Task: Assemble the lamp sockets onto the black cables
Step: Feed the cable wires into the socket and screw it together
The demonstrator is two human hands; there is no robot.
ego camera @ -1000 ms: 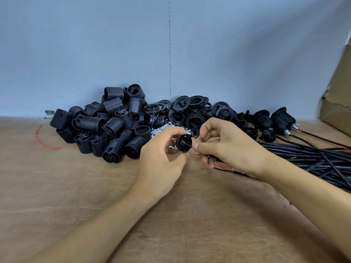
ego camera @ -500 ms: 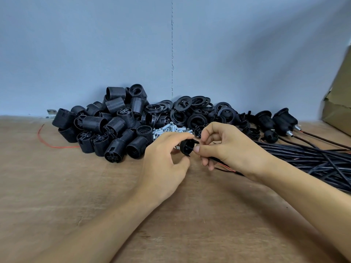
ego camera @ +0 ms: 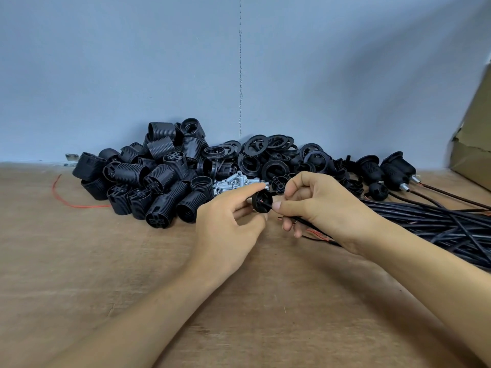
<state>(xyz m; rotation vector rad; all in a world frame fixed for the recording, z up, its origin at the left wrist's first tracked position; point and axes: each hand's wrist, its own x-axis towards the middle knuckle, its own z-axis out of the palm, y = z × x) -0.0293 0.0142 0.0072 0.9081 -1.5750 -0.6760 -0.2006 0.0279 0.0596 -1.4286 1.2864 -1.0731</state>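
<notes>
Cable [ego camera: 300,221] slants up-left from right hand [ego camera: 324,205] into socket cap [ego camera: 261,201] in left hand [ego camera: 225,229].

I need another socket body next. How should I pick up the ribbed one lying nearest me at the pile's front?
Grip the ribbed socket body across its near cross-patterned end, coming from the front, above: it lies on its side, that end juts clear, while neighbouring sockets crowd its far flanks.

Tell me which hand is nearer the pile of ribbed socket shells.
Left. The left hand sits just right of the pile of ribbed socket shells, holding a small black cap. The right hand is farther right, beyond that cap, pinching a black cable.
</notes>
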